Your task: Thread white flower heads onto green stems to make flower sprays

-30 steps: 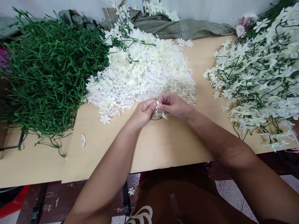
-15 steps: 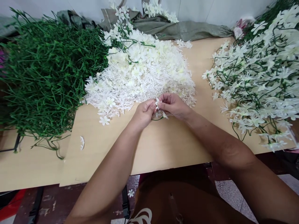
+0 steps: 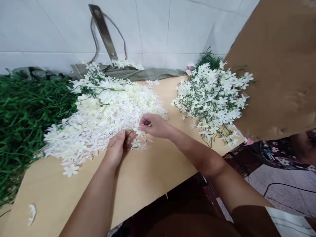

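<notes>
My left hand (image 3: 118, 148) is closed in a pinch on a thin green stem with small white blossoms (image 3: 138, 143), just above the wooden tabletop (image 3: 148, 177). My right hand (image 3: 154, 125) is also closed, its fingertips pinching a small white flower at the near edge of the big heap of loose white flower heads (image 3: 103, 115). The two hands are a short way apart. What lies inside the right fingers is mostly hidden.
A pile of bare green stems (image 3: 27, 121) fills the left side. Finished flower sprigs (image 3: 212, 98) lie at the right. A large cardboard sheet (image 3: 278, 69) stands at the far right, with someone's patterned clothing (image 3: 283, 154) below it. Olive cloth (image 3: 138, 73) lies along the tiled wall.
The view has swung up and to the right, showing the wall and the cardboard. My hands have drawn slightly apart, the right one now at the heap's edge.
</notes>
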The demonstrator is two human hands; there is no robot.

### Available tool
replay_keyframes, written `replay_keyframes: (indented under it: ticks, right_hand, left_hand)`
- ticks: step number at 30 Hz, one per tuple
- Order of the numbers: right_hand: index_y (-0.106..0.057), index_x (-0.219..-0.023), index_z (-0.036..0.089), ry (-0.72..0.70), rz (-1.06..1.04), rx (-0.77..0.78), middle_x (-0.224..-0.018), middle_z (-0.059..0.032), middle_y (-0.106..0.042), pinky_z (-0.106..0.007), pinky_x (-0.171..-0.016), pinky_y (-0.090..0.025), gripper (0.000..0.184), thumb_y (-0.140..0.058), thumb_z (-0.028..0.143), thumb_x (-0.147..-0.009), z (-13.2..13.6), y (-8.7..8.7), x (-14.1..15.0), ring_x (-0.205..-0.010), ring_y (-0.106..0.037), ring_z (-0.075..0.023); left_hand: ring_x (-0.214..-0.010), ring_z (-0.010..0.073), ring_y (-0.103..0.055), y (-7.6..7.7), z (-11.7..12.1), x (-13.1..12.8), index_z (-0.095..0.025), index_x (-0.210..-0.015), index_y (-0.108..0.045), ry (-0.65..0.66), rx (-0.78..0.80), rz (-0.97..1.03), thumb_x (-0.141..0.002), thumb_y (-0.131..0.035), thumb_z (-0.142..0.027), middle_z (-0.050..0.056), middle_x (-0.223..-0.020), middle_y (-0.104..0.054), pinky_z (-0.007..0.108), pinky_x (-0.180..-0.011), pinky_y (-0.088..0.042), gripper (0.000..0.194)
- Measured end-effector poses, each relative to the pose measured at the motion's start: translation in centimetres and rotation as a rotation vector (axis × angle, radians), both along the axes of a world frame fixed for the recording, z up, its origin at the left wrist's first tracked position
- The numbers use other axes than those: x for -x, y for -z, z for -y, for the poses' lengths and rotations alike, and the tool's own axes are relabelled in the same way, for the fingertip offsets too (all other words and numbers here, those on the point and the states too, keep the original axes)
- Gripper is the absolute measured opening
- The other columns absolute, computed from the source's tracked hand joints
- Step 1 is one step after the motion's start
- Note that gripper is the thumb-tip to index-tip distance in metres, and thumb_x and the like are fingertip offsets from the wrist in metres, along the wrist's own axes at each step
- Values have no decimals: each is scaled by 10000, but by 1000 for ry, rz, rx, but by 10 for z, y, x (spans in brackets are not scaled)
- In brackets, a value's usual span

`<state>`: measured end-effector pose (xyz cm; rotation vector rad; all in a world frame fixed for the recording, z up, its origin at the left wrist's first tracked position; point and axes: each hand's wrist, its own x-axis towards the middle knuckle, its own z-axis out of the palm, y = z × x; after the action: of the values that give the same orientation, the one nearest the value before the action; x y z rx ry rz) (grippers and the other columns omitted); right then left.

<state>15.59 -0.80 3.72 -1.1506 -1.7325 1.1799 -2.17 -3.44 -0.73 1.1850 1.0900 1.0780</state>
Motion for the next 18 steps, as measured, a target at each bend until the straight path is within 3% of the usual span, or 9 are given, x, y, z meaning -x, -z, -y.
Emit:
replay_keyframes:
  ticks: [2,3,5,7,10,13,16,18]
  right_hand:
    - [-567,-684,186,12,-50,-171,-680,15,-580,-234,-587,-460,229,-759,296,-741,10,-36,-38,-638,-526,-82]
    - [-575,-732,195,57,-176,-231,-714,6,-597,-247,-595,-491,220,-745,332,-757,14,-53,-60,-652,-553,-98]
    - [-585,-832,214,339,-443,-362,-839,-16,-632,-264,-692,-544,171,-660,368,-839,18,-80,-100,-757,-609,-117]
    - [-579,-862,213,608,-716,-451,-924,-29,-642,-247,-786,-557,186,-559,392,-905,16,-90,-128,-857,-639,-112]
    - [-602,-880,182,665,-906,-305,-961,-47,-656,-244,-832,-561,310,-539,485,-900,7,-74,-138,-879,-654,-107]
    - [-603,-837,202,590,-810,-178,-852,-17,-652,-235,-712,-558,346,-648,543,-800,2,-44,-116,-754,-630,-97]
    - [-601,-823,214,448,-509,-102,-793,-5,-639,-263,-667,-545,348,-711,534,-739,5,-20,-84,-691,-601,-106]
    - [-629,-903,203,341,-152,-108,-912,-61,-670,-355,-779,-558,402,-705,559,-735,6,-9,-63,-823,-635,-170]
  left_hand:
    - [-478,90,-382,-2,0,0,-177,-689,-619,-29,20,-2,-738,-640,-634,-15,-567,-438,222,-416,-328,460]
    - [-472,88,-380,-3,0,0,-174,-685,-620,-36,23,-16,-731,-650,-618,-16,-566,-438,221,-412,-332,447]
    - [-457,84,-371,-4,1,-2,-170,-669,-615,-36,17,-63,-735,-662,-559,-22,-544,-428,215,-406,-324,397]
    - [-447,82,-375,-5,0,-3,-168,-662,-609,-32,13,-100,-745,-658,-504,-28,-524,-420,207,-405,-315,349]
    - [-429,76,-374,-4,1,-4,-166,-665,-597,-34,16,-141,-753,-646,-458,-37,-512,-420,205,-410,-296,309]
    - [-409,76,-351,-2,2,-4,-170,-697,-595,-27,32,-185,-759,-628,-442,-51,-483,-406,206,-411,-255,280]
    - [-414,85,-348,1,2,-4,-176,-700,-595,-3,10,-231,-778,-586,-443,-48,-464,-410,217,-430,-248,278]
    - [-429,96,-366,4,1,-3,-179,-696,-596,12,-7,-251,-781,-569,-441,-41,-466,-420,229,-450,-262,277]
